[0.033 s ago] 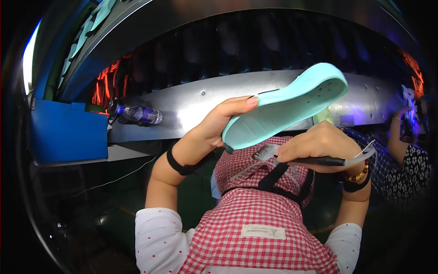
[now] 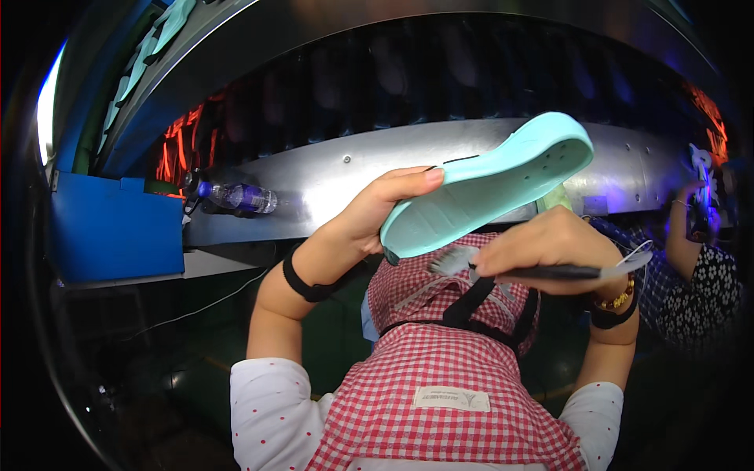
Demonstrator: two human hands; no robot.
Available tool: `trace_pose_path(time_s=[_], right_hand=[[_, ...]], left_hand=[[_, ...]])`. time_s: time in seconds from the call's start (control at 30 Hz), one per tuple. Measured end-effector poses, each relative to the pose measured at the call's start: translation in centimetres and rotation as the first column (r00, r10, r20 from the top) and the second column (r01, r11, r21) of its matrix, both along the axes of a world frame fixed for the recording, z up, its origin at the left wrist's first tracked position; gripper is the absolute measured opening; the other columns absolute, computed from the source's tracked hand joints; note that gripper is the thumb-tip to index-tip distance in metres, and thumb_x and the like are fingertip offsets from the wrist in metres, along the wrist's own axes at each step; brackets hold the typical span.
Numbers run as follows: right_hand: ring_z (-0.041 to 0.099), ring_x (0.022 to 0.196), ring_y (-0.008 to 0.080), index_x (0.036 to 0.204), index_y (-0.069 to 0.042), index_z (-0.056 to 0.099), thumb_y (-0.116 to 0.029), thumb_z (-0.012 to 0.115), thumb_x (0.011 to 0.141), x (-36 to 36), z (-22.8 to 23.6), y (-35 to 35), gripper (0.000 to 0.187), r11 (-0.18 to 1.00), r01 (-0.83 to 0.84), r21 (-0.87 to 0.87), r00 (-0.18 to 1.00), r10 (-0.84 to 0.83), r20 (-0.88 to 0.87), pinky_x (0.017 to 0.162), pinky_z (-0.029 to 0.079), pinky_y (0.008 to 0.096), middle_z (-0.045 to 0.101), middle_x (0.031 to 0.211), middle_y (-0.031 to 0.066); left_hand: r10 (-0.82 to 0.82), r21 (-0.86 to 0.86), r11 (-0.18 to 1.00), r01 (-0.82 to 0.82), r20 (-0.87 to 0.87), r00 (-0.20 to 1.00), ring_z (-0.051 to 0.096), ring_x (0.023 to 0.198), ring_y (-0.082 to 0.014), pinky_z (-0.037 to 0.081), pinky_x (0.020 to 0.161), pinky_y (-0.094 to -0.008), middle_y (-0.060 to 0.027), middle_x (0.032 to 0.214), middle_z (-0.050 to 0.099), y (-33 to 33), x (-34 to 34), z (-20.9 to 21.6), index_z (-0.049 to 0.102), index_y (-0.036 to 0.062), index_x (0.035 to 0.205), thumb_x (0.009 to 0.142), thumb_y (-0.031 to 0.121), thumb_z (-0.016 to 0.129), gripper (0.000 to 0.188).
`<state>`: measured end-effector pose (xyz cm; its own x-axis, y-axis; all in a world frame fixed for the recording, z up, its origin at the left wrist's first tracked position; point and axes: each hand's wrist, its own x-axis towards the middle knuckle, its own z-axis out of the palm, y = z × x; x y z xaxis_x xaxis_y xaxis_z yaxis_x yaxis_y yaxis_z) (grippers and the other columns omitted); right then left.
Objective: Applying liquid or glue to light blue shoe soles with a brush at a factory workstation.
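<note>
Left hand (image 2: 377, 212) grips mint shoe sole (image 2: 487, 184), heel hidden; right hand (image 2: 546, 247) clenches brush (image 2: 542, 271), bristles blurred.

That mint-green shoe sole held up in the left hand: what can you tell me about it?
The sole is pale mint green and looks like soft moulded foam or rubber. It is one piece, with a raised rim around a shallow inner bed and a few small holes near the wide end. It is held up in the air, tilted, wide end up and to the right. The left hand grips its narrow end. The brush in the right hand has its bristles just under the lower edge.
</note>
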<state>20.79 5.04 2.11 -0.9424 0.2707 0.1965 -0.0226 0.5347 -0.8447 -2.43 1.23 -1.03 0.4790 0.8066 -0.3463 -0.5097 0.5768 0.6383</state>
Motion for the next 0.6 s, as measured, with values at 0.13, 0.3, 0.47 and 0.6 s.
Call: trace_pose_path(time_s=[0.13,0.3,0.47,0.6], right_hand=[[0.064,0.085,0.0255,0.089,-0.004,0.065,-0.002,0.064,0.069,0.1,-2.4,0.6,0.019,0.997,0.081,0.009,0.990,-0.079,-0.113,0.074,0.051,0.0319,0.065,0.092,0.0116],[0.064,0.085,0.0242,0.088,-0.005,0.065,-0.006,0.058,0.071,0.7,-1.4,0.4,0.018,0.971,0.062,0.233,0.993,-0.084,0.087,0.072,0.051,0.0306,0.066,0.092,0.0096],[0.064,0.084,0.0246,0.088,-0.005,0.065,-0.005,0.060,0.069,1.2,-2.1,0.6,0.019,0.951,0.045,0.306,0.991,-0.080,0.105,0.071,0.051,0.0305,0.066,0.092,0.0097],[0.063,0.085,0.0258,0.092,-0.004,0.064,-0.005,0.062,0.070,1.6,-1.5,1.6,0.022,0.982,0.098,0.164,0.994,-0.105,0.031,0.075,0.050,0.0301,0.065,0.094,0.0110]], left_hand=[[-0.071,-0.017,0.997,0.070,-0.041,0.997,0.060,0.093,-0.0228,0.050,0.080,-0.0317,-0.0181,0.106,0.057,0.8,0.2,-1.1,0.049,-0.0071,0.115,0.086,0.024,0.054,0.042],[-0.028,-0.073,0.997,0.024,-0.055,0.998,0.061,0.090,-0.0198,0.052,0.078,-0.0304,-0.0189,0.107,0.057,0.1,-0.5,-2.1,0.047,-0.0091,0.115,0.087,0.019,0.051,0.039],[-0.028,-0.069,0.997,0.019,-0.136,0.990,0.061,0.090,-0.0191,0.051,0.078,-0.0292,-0.0179,0.108,0.057,-0.5,-0.6,-1.4,0.047,-0.0086,0.116,0.087,0.020,0.052,0.041],[0.010,-0.066,0.998,-0.021,-0.158,0.987,0.061,0.089,-0.0187,0.051,0.078,-0.0280,-0.0172,0.108,0.057,-0.7,-1.1,-1.4,0.047,-0.0076,0.117,0.086,0.022,0.053,0.043]])
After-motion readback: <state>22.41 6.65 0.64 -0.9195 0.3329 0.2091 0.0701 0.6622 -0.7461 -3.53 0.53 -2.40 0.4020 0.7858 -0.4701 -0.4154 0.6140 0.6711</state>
